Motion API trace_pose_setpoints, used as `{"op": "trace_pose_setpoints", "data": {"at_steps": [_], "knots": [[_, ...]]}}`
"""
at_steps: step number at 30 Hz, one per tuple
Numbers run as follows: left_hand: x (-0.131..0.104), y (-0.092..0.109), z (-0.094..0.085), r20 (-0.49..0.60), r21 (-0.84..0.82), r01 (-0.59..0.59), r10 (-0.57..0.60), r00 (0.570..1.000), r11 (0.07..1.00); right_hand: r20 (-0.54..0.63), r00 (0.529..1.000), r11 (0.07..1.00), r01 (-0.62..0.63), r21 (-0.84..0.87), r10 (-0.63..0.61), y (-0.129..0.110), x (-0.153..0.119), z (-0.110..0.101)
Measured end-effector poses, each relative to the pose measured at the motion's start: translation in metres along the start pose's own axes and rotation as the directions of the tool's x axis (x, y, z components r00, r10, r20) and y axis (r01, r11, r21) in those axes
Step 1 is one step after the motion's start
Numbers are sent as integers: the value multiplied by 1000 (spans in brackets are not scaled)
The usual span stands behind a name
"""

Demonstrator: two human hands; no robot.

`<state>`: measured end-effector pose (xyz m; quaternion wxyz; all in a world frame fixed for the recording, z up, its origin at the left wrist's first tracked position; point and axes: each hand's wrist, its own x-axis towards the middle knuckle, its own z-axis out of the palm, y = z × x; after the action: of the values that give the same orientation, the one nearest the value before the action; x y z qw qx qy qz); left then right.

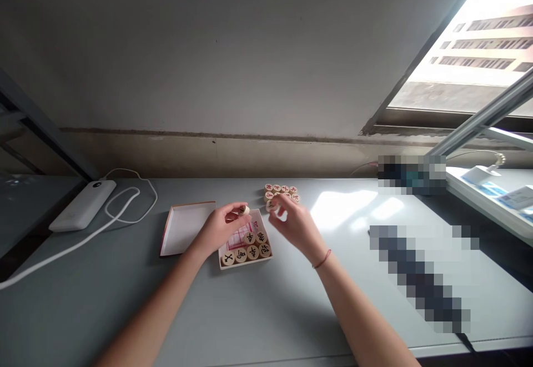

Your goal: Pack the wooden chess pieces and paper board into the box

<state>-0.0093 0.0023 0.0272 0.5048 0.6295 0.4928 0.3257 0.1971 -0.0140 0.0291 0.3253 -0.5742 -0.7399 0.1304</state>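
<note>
Between the thumb and fingers of my left hand (220,225) is a round wooden Chinese chess piece (244,210), held above the far side of an open box (245,265). Several pieces with black characters, one of them a front-row piece (252,252), lie in the box's near and right parts. A folded sheet with red lines (237,237) shows under them. To the right, my right hand (293,222) is closed in a pinch at a piece (270,206) on the near left corner of a block of chess pieces (277,188). Its fingers partly hide that block.
The shallow box lid (187,225) lies left of the box on the grey desk (300,311). A white power bank (83,206) with a white cable (79,245) is at far left. Blurred-out dark objects lie at right, near a white shelf (491,200).
</note>
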Motion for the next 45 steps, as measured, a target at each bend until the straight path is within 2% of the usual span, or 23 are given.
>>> {"op": "trace_pose_setpoints", "data": {"at_steps": [2, 4, 8, 11, 14, 16, 18, 20, 24, 28, 32, 38, 42, 45], "knots": [[-1, 0, -2, -30, 60, 1, 0, 1000, 998, 5, 989, 982, -146, -117, 147, 16, 4, -4], [-2, 1, -3, -46, 119, -16, 21, 999, 993, 28, 972, 951, -220, -215, 232, 30, 7, -5], [-5, 6, 1, -77, 257, -102, 126, 989, 961, 50, 968, 941, -225, -254, 245, 36, 9, 1], [-7, 6, 8, -83, 392, -218, 271, 959, 894, 14, 991, 990, -132, -58, 133, 15, 5, 6], [-8, 3, 15, -50, 498, -323, 398, 916, 805, 47, 999, 978, -15, 210, 5, -15, -2, 12], [-8, -1, 17, -44, 536, -355, 445, 895, 766, 47, 999, 959, -5, 283, -9, -29, -4, 14], [-8, -4, 19, -49, 553, -365, 466, 883, 749, 15, 1000, 956, -27, 292, 24, -32, -4, 13], [-7, -5, 18, -44, 557, -368, 469, 882, 744, -33, 997, 968, -62, 245, 72, -21, -1, 10], [-7, -3, 15, -36, 553, -347, 438, 898, 757, -147, 969, 979, -203, -11, 199, 17, 5, 1], [-8, 1, 12, -29, 552, -315, 395, 918, 772, -88, 958, 943, -286, -173, 274, 41, 6, 2], [-7, 0, 11, -24, 558, -304, 381, 924, 772, -19, 964, 933, -262, -248, 265, 42, 5, 10], [-6, -3, 10, -21, 568, -285, 359, 933, 773, -23, 959, 923, -278, -265, 283, 41, 7, 17], [-5, -4, 7, -8, 576, -257, 319, 948, 776, -4, 958, 923, -278, -267, 287, 40, 7, 16], [-5, -4, 5, 46, 610, -228, 254, 966, 759, -25, 964, 930, -263, -257, 266, 34, 6, 10]]}}
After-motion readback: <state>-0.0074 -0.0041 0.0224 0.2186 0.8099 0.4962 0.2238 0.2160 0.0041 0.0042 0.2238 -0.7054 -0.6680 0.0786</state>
